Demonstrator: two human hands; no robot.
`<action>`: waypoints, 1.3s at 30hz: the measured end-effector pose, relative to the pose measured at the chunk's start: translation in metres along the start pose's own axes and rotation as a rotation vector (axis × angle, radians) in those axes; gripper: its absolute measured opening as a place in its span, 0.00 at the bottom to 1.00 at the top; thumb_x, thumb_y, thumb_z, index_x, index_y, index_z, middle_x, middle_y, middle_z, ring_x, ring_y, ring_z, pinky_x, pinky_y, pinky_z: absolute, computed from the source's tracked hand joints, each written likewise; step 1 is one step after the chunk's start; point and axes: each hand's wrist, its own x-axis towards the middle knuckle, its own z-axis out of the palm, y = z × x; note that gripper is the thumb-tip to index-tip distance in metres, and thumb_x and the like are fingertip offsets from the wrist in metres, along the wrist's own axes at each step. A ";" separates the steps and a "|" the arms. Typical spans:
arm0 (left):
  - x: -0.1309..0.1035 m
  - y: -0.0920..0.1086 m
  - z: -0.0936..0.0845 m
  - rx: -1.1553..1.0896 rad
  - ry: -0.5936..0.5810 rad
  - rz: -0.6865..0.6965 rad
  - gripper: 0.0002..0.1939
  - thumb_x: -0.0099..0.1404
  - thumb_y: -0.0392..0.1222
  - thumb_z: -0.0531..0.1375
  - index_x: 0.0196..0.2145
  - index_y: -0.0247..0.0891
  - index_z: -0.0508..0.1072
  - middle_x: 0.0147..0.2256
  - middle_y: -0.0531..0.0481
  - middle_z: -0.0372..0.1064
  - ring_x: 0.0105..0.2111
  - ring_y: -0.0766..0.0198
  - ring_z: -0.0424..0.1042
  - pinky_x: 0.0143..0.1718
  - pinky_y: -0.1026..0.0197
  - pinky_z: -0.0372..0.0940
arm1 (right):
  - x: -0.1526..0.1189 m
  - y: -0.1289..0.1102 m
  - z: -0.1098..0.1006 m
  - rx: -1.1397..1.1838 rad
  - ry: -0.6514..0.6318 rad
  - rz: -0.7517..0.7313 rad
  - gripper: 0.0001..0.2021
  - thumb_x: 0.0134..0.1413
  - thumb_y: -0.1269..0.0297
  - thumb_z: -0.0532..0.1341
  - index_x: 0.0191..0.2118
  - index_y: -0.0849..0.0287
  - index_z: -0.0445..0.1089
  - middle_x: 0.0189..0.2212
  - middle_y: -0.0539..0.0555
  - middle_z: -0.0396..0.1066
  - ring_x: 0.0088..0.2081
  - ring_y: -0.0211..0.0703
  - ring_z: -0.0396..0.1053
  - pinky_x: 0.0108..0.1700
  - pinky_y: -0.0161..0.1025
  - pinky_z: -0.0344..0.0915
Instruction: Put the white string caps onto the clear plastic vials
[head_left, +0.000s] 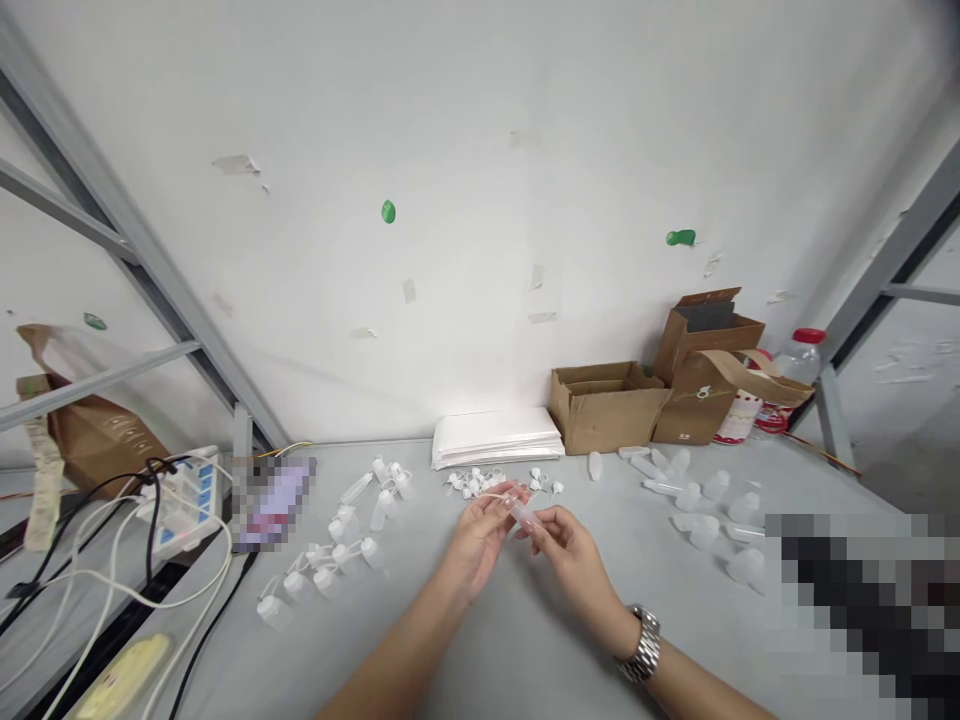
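Observation:
Near the middle of the grey table (480,660), my left hand (480,535) and my right hand (559,540) meet around a small translucent bottle (523,514). The fingers of both are closed on it, and the bottle is tilted. Just behind my left hand lies a pile of small white caps (472,483), with a few more caps (536,478) to its right. Capped bottles (341,523) stand and lie in a loose group on the left. Several translucent bottles without caps (701,530) lie on the right.
White sheets (495,436) are stacked against the wall beside an open cardboard box (609,408). A brown paper bag (694,395) and a red-capped plastic jar (802,365) stand at back right. A power strip (184,505) with tangled cables occupies the left, near a yellow object (124,678).

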 end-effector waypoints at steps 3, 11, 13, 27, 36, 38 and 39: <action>-0.001 -0.002 -0.001 0.009 -0.031 -0.006 0.12 0.52 0.38 0.63 0.36 0.35 0.73 0.44 0.43 0.70 0.47 0.57 0.65 0.48 0.58 0.58 | -0.002 0.001 -0.001 -0.143 0.041 -0.099 0.15 0.48 0.50 0.57 0.32 0.57 0.66 0.28 0.53 0.70 0.30 0.43 0.65 0.34 0.38 0.61; -0.001 0.002 -0.002 0.083 -0.104 -0.077 0.13 0.51 0.43 0.63 0.33 0.32 0.75 0.43 0.39 0.71 0.49 0.54 0.64 0.48 0.58 0.58 | 0.007 0.000 -0.003 0.264 -0.280 0.145 0.18 0.46 0.49 0.59 0.25 0.61 0.67 0.23 0.53 0.70 0.23 0.37 0.64 0.31 0.37 0.60; 0.000 0.003 -0.002 0.116 -0.079 -0.048 0.13 0.51 0.43 0.63 0.33 0.32 0.75 0.43 0.39 0.70 0.48 0.54 0.64 0.47 0.58 0.59 | 0.009 0.003 -0.002 0.243 -0.266 0.145 0.18 0.45 0.48 0.59 0.29 0.62 0.68 0.25 0.54 0.71 0.24 0.38 0.64 0.32 0.37 0.60; -0.005 0.004 0.003 0.135 -0.116 -0.074 0.14 0.51 0.45 0.63 0.32 0.32 0.76 0.38 0.40 0.73 0.38 0.58 0.69 0.41 0.59 0.60 | 0.006 0.001 -0.006 0.511 -0.319 0.296 0.14 0.43 0.54 0.63 0.23 0.63 0.69 0.20 0.52 0.68 0.23 0.36 0.64 0.31 0.35 0.60; -0.002 0.002 0.001 0.159 -0.077 -0.008 0.18 0.54 0.49 0.60 0.36 0.31 0.75 0.38 0.40 0.72 0.42 0.57 0.67 0.40 0.60 0.60 | 0.006 -0.004 -0.003 0.196 -0.162 0.131 0.18 0.40 0.48 0.62 0.27 0.61 0.69 0.24 0.52 0.70 0.25 0.38 0.65 0.33 0.37 0.62; -0.002 0.002 0.002 0.141 -0.098 -0.037 0.20 0.56 0.51 0.57 0.38 0.32 0.74 0.36 0.41 0.72 0.37 0.60 0.68 0.37 0.61 0.61 | 0.006 -0.004 -0.003 0.245 -0.212 0.147 0.19 0.43 0.47 0.60 0.26 0.62 0.69 0.24 0.53 0.70 0.24 0.37 0.64 0.32 0.36 0.61; -0.002 0.002 0.002 0.140 -0.105 -0.049 0.21 0.57 0.52 0.56 0.39 0.32 0.73 0.35 0.42 0.71 0.33 0.62 0.68 0.34 0.62 0.61 | 0.006 -0.004 -0.002 0.263 -0.233 0.155 0.19 0.44 0.48 0.60 0.26 0.62 0.69 0.23 0.53 0.70 0.24 0.37 0.64 0.32 0.36 0.60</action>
